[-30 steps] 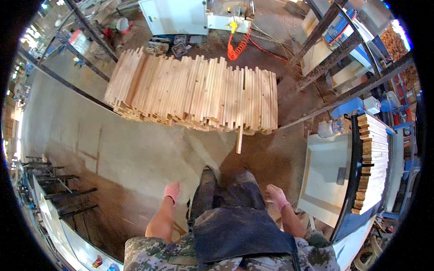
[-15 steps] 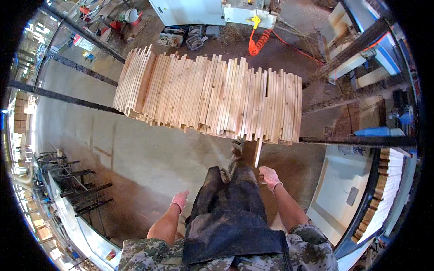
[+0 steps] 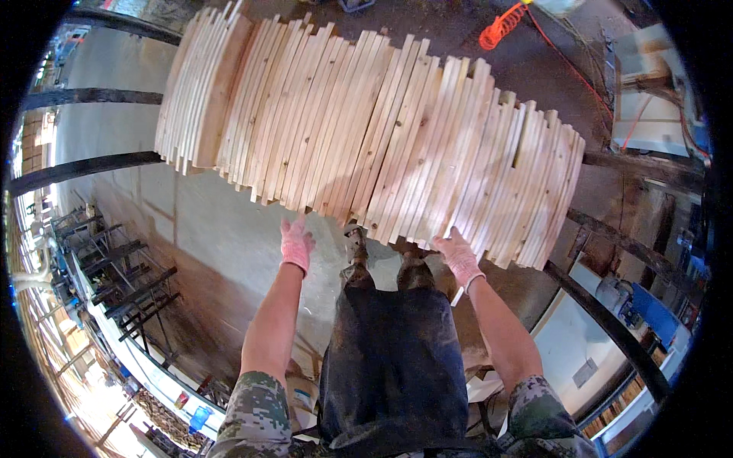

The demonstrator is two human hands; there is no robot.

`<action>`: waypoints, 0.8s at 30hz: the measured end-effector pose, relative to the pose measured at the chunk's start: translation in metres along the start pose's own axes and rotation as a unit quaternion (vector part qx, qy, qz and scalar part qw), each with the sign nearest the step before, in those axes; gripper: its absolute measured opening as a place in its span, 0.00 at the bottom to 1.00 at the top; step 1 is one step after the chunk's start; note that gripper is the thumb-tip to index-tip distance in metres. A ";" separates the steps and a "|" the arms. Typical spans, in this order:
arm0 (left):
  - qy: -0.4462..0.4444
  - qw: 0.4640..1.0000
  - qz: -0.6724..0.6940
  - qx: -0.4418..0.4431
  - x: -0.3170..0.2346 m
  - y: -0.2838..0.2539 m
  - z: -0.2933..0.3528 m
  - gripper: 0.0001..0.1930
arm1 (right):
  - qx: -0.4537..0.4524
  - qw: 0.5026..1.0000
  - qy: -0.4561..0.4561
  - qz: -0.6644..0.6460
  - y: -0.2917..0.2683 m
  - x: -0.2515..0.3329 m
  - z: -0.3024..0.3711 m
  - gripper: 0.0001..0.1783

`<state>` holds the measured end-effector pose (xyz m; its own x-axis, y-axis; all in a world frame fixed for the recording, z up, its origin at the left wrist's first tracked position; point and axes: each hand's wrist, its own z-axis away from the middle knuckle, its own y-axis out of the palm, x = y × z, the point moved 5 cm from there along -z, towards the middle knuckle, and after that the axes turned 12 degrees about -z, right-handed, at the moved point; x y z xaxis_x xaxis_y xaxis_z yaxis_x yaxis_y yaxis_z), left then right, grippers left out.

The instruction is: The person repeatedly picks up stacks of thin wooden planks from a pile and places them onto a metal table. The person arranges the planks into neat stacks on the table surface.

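A wide row of pale wooden strips (image 3: 343,130), packed side by side, lies in front of me, their near ends uneven. My left hand (image 3: 296,244), in a pinkish work glove, reaches to the near ends left of the middle with its fingers apart; whether the fingertips touch the wood I cannot tell. Farther right, my right hand (image 3: 460,259), gloved alike, is at the near edge of the row. Its fingers are stretched toward the strip ends, and nothing shows gripped in them. One strip end (image 3: 457,296) sticks out below the row, partly hidden behind the right hand.
Dark metal bars (image 3: 99,169) run out on both sides of the row. A black metal rack (image 3: 130,282) stands at the left. Beyond the wood lies an orange coiled hose (image 3: 502,29). At the right is a white panel (image 3: 573,336). My dark apron (image 3: 393,359) hangs below my hands.
Both hands have moved forward, up to the near edge of the wooden strips. My view has come closer, so the row looks larger. The left fingers have spread.
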<state>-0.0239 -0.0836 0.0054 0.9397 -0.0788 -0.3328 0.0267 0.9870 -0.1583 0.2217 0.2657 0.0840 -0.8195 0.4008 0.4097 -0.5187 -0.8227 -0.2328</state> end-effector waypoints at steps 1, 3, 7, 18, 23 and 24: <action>0.009 1.000 0.007 0.030 -0.005 0.005 -0.005 0.31 | -0.019 0.999 -0.021 0.025 -0.004 0.002 -0.004 0.38; 0.031 0.995 0.026 0.087 -0.013 0.003 -0.020 0.41 | -0.026 0.994 -0.101 -0.037 0.005 0.037 0.020 0.37; 0.024 0.999 0.020 0.042 -0.020 0.006 -0.014 0.39 | -0.069 0.997 -0.042 0.002 -0.002 0.029 0.005 0.30; 0.064 0.997 -0.050 -0.005 -0.035 -0.002 0.051 0.52 | -0.112 0.988 -0.031 -0.100 -0.008 0.026 0.035 0.33; 0.056 0.998 -0.020 0.008 0.011 0.014 0.111 0.47 | -0.153 0.983 -0.077 0.071 -0.092 -0.009 0.028 0.34; 0.041 0.999 -0.020 0.006 0.027 0.013 0.119 0.47 | -0.133 0.987 -0.038 0.084 -0.098 -0.001 0.024 0.34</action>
<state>0.0421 -0.0566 0.1055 0.9069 -0.1289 -0.4011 0.0683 0.9844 -0.1619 0.2792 0.3358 0.1268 -0.8839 0.2283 0.4081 -0.4312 -0.7358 -0.5222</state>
